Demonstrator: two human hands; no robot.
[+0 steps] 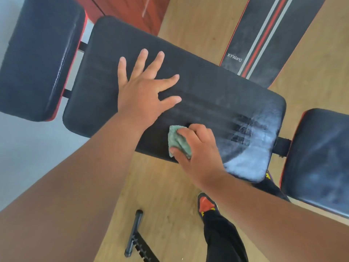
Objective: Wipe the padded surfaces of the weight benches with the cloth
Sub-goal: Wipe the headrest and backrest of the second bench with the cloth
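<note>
A long black padded bench pad (207,86) lies across the middle of the view, dusty and pale at its right end. My left hand (143,91) rests flat on the pad with its fingers spread. My right hand (196,148) grips a crumpled green cloth (177,140) and presses it on the pad's near edge, just left of the dusty patch. A second black pad (37,59) of the same bench sits at the left, and a dusty black seat pad (319,159) at the right.
Another bench pad with red and grey stripes and white lettering (264,38) lies behind on the wooden floor (160,195). A black metal frame part (135,233) lies on the floor near my foot in a red and black shoe (205,204). A red-brown cabinet (122,8) stands at the back.
</note>
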